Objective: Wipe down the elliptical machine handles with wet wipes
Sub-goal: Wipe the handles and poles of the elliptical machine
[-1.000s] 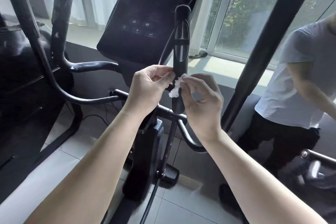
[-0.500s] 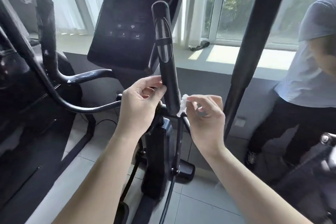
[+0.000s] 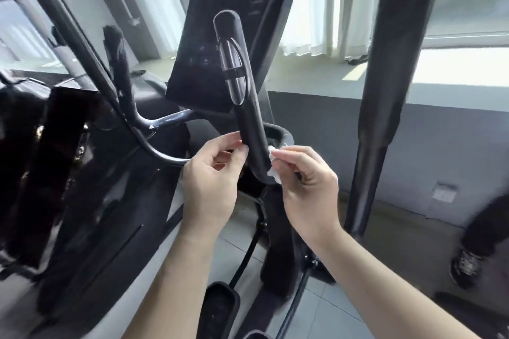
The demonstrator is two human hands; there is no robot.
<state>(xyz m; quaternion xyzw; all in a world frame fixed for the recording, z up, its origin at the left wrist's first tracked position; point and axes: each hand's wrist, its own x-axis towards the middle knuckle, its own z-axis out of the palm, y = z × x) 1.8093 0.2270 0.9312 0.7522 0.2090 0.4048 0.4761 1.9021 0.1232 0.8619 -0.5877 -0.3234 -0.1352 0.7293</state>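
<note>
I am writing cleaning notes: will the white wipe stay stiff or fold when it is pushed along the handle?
Probably floppy: the wipe is crumpled into a small wad, pinched by the right hand. It likely weighs almost nothing, since a fingertip pinch holds it. It may bunch further against the round handle.

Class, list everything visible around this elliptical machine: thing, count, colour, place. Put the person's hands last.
console: one, black, top centre.
sensor handle: one, black with silver plate, centre, before the console.
worn handle: one, black with pale scuffs, left.
swing poles: two, black, far left and right.
wet wipe: one, white, against the sensor handle's lower right side.
curtains: several, white, at the windows behind.
pedal: one, black, bottom centre.
shoe: one, dark, floor at far right.
left hand: one, fingertips touching the sensor handle's left side.
right hand: one, pinching the wet wipe.
</note>
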